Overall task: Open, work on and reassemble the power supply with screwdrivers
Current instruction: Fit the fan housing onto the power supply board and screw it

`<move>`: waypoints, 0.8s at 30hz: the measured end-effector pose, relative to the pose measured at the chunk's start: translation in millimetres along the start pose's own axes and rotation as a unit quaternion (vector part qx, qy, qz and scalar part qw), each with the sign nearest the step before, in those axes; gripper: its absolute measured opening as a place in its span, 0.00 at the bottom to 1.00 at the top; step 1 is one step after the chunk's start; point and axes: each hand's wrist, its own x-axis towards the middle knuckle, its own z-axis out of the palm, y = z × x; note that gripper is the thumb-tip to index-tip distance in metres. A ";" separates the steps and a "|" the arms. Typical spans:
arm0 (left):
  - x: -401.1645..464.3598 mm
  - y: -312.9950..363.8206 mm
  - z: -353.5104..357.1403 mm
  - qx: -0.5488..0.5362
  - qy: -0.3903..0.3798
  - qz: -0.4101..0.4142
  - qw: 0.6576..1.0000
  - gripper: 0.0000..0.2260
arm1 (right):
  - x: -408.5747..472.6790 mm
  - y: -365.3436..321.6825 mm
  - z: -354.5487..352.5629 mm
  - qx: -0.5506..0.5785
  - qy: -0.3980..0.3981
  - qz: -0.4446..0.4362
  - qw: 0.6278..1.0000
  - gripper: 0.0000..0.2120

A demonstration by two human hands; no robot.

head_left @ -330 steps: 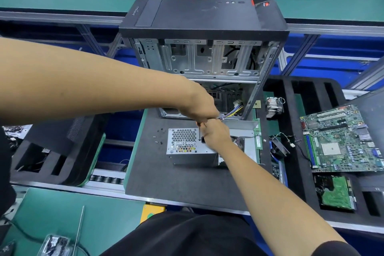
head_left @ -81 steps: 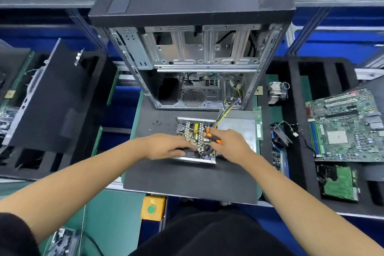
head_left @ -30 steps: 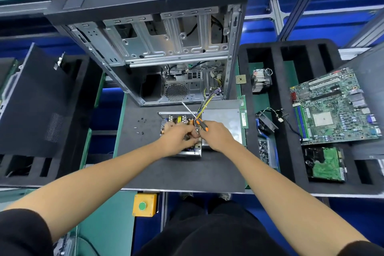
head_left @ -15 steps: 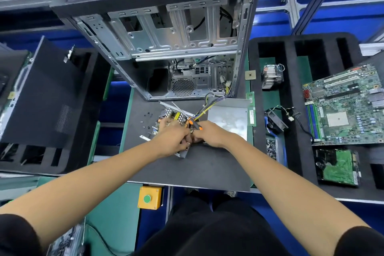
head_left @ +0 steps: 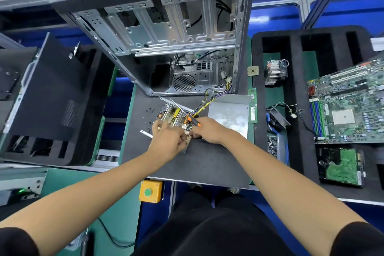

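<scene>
Two hands meet over the opened power supply (head_left: 173,117) at the middle of the dark mat (head_left: 207,164). The left hand (head_left: 169,138) grips the unit's near edge, fingers curled round it. The right hand (head_left: 208,130) grasps one orange-and-black screwdriver (head_left: 192,120), whose shaft points toward 10 o'clock across the exposed circuit board. One bundle of coloured wires (head_left: 209,102) runs from the unit toward 1 o'clock into the single open computer case (head_left: 176,48) standing at 12 o'clock. One silver cover plate (head_left: 228,114) lies just beside the right hand at 3 o'clock. A few small screws (head_left: 148,114), too small to count, sit at 9 o'clock. One motherboard (head_left: 351,106) rests on the foam tray (head_left: 295,89) far toward 3 o'clock.
</scene>
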 end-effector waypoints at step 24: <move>-1.2 37.5 -8.5 0.107 -0.027 -0.142 0.984 0.04 | -0.6 3.1 -0.2 -0.061 -0.011 -0.024 0.998 0.09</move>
